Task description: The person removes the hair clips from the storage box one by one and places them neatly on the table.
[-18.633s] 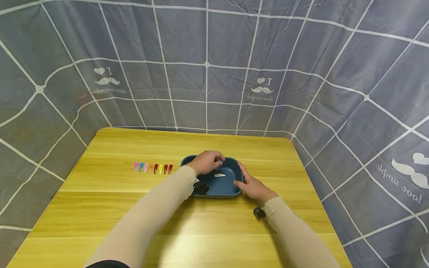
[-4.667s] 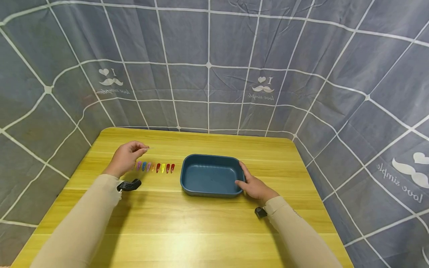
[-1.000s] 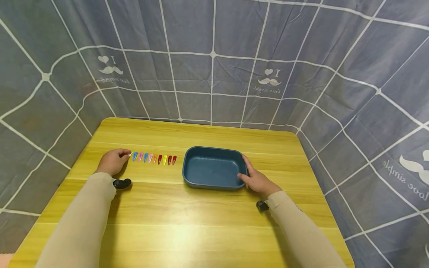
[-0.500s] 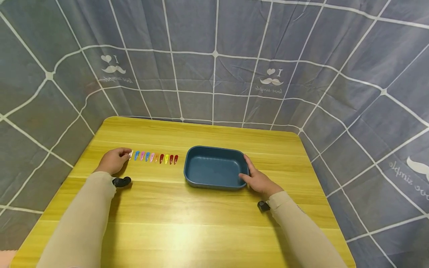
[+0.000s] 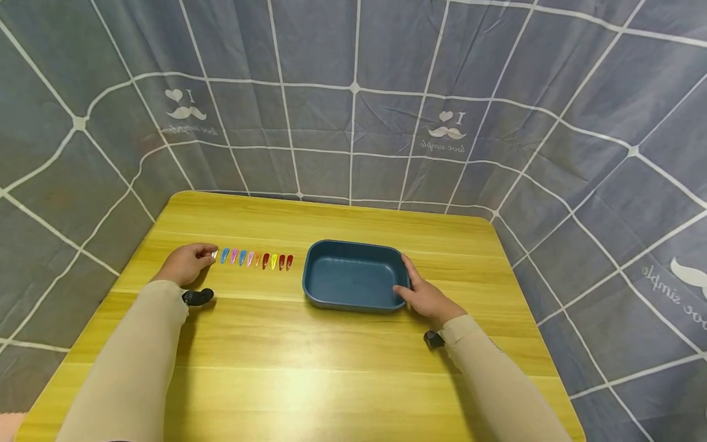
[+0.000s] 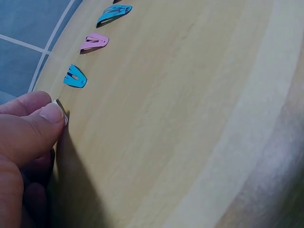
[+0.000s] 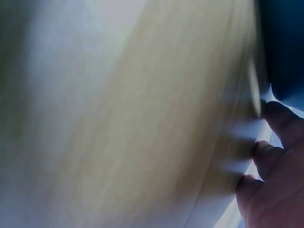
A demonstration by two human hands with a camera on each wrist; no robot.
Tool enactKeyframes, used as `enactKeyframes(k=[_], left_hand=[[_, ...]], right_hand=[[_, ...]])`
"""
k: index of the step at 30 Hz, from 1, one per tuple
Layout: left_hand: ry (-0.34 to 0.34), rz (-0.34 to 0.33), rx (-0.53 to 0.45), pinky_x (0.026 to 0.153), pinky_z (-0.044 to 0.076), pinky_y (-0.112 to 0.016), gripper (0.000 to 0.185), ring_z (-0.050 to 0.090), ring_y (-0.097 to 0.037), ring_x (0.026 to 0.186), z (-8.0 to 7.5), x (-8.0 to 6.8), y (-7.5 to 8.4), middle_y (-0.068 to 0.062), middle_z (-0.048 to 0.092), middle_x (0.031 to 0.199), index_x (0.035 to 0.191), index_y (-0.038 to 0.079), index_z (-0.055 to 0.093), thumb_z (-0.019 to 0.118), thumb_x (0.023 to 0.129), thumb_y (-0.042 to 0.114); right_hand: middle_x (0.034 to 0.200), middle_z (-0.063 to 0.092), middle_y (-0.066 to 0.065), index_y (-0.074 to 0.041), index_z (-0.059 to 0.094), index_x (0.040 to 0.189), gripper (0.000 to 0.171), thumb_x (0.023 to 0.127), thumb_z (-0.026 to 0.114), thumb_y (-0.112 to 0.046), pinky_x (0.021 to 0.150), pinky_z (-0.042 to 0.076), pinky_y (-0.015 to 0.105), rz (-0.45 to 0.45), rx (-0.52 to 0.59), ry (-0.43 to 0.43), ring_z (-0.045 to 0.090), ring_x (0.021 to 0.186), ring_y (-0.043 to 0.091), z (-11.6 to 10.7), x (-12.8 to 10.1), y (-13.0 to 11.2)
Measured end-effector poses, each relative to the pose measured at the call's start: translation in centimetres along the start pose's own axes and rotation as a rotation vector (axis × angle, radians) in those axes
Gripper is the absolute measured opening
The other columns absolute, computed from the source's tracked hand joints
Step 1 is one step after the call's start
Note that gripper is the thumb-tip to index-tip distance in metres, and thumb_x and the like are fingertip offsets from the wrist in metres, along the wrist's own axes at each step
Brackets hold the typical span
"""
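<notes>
At the left end of a row of snap hair clips, my left hand (image 5: 185, 264) pinches a white hair clip (image 6: 65, 118) between thumb and finger, low at the tabletop. Most of that clip is hidden by the fingertips. Beside it lies a blue hair clip (image 6: 75, 76), then a pink hair clip (image 6: 95, 42); the row runs on to the right in blue, pink, orange, red and yellow. My right hand (image 5: 431, 301) grips the right end of a dark blue tray (image 5: 356, 304), its thumb over the rim and its fingers along the outside. Nothing lies in the tray.
The wooden table (image 5: 309, 380) has rounded far corners. A grey curtain (image 5: 326, 116) with white lines hangs behind it and along both sides. A black wrist device (image 5: 197, 297) sits under the left wrist, and another black device (image 5: 433, 339) under the right.
Over the earlier frames, the tray's contents were taken out and clips were added at the row's left end. In the last second the left hand barely moves and the right hand stays on the tray.
</notes>
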State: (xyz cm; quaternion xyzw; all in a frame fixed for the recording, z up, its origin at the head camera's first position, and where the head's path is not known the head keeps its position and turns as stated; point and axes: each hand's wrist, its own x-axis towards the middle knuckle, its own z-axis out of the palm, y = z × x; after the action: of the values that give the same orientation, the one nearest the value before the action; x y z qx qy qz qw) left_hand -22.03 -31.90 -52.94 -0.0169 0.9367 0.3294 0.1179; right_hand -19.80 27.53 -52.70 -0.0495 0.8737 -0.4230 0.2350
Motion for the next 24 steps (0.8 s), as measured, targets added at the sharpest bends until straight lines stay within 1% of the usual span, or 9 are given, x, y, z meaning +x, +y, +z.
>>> enactKeyframes(k=[4,6,12,15,19,24], left_hand=[[-0.001,-0.003,-0.003,0.113,0.040,-0.066,0.046,0.054,-0.047,0.129,-0.04,-0.13,0.07,-0.027,0.060,0.135,0.150,-0.002,0.053,0.054,0.112,0.024],[-0.003,-0.005,-0.007,0.113,0.039,-0.066,0.045,0.053,-0.048,0.131,-0.04,-0.24,0.14,-0.027,0.060,0.136,0.150,-0.002,0.053,0.053,0.112,0.023],[-0.009,-0.015,-0.013,0.114,0.039,-0.066,0.046,0.052,-0.049,0.132,0.05,-0.37,0.00,-0.027,0.059,0.138,0.151,-0.001,0.052,0.053,0.112,0.023],[-0.012,-0.015,-0.020,0.114,0.039,-0.066,0.047,0.052,-0.049,0.133,0.08,-0.28,-0.15,-0.028,0.058,0.140,0.152,-0.001,0.051,0.052,0.112,0.024],[-0.013,-0.009,-0.015,0.115,0.038,-0.067,0.048,0.050,-0.051,0.135,0.00,-0.25,-0.15,-0.030,0.055,0.146,0.153,0.000,0.049,0.051,0.113,0.026],[-0.017,-0.008,-0.002,0.117,0.033,-0.069,0.052,0.044,-0.054,0.141,-0.19,-0.48,0.11,-0.032,0.049,0.153,0.156,0.000,0.046,0.049,0.114,0.030]], right_hand=[[0.176,0.014,0.016,-0.054,-0.005,0.165,0.088,0.106,0.060,-0.044,0.127,0.023,0.064,0.001,0.027,-0.002,0.023,0.159,0.044,0.09,-0.14,-0.12],[0.177,0.014,0.016,-0.055,-0.005,0.164,0.088,0.106,0.059,-0.044,0.127,0.023,0.064,-0.003,0.024,-0.004,0.023,0.160,0.044,0.13,-0.23,-0.20],[0.175,0.018,0.018,-0.055,-0.007,0.164,0.087,0.107,0.058,-0.045,0.124,0.028,0.064,-0.016,-0.030,0.005,0.030,0.156,0.046,0.14,-0.36,-0.31],[0.175,0.019,0.018,-0.056,-0.006,0.164,0.087,0.107,0.058,-0.045,0.124,0.029,0.064,-0.012,-0.036,0.010,0.032,0.155,0.046,0.14,-0.40,-0.34],[0.175,0.020,0.018,-0.055,-0.006,0.164,0.087,0.107,0.058,-0.045,0.124,0.028,0.064,-0.009,-0.038,0.014,0.031,0.156,0.046,0.12,-0.44,-0.35],[0.175,0.021,0.017,-0.057,-0.006,0.163,0.086,0.107,0.058,-0.045,0.125,0.028,0.064,-0.012,-0.047,0.016,0.032,0.156,0.045,0.20,-0.48,-0.43]])
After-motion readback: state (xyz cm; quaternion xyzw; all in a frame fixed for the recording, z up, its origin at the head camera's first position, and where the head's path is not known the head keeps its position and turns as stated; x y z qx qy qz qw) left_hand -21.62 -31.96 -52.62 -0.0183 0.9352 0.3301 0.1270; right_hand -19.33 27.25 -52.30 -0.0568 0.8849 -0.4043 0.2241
